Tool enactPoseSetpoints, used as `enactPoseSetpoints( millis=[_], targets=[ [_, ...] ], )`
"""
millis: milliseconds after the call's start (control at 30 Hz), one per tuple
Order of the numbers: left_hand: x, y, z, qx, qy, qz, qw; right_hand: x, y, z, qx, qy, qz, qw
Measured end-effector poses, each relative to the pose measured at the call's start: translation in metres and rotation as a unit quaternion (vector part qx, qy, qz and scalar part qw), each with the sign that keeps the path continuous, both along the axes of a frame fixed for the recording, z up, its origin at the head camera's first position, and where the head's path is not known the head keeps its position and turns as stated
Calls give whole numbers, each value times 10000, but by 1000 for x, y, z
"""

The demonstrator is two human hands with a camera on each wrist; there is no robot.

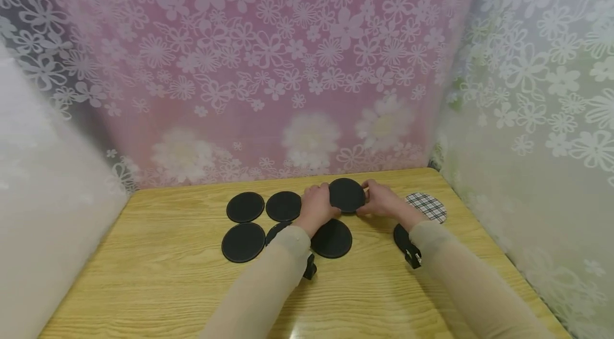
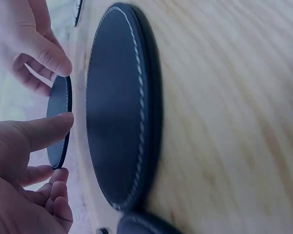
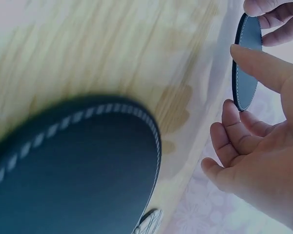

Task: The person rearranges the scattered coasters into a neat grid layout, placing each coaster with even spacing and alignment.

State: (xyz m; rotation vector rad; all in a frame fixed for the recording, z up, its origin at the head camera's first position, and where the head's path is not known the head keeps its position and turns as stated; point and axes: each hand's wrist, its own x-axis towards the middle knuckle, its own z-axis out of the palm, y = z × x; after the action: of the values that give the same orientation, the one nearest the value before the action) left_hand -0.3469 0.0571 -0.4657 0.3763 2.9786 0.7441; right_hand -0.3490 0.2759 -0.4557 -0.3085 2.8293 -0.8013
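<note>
Past pale sleeves (image 1: 264, 285) low in frame, holds round black disc (image 1: 347, 195) below centre between curled left hand (image 1: 316, 207) and right hand (image 1: 382, 200), equally near, pinching opposite edges.

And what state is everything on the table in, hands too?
Left hand: gripping the held disc by its edge
Right hand: gripping its opposite edge
Held disc: black side showing; can't tell if raised
Back left disc: flat, black up
Back middle disc: flat, black up
Front left disc: flat, black up
Front middle disc: black up, partly hidden
Front right disc: flat, black up
Front far-right disc: black up, partly hidden
Checked disc: flat, checks up, partly hidden
</note>
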Motion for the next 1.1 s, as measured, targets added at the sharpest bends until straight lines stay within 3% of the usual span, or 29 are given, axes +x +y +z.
enactPoseSetpoints(
  millis=[600,933,1100],
  targets=[
    [5,-35,2,190,-57,10,9998,-3,-31,-4,-71,9,194,9998],
    [6,-50,-5,130,-54,-157,9998,-5,-41,-5,282,-76,292,9991],
    [5,-52,-5,-106,-112,-220,9996,-8,-43,-4,536,16,472,9974]
  ],
)
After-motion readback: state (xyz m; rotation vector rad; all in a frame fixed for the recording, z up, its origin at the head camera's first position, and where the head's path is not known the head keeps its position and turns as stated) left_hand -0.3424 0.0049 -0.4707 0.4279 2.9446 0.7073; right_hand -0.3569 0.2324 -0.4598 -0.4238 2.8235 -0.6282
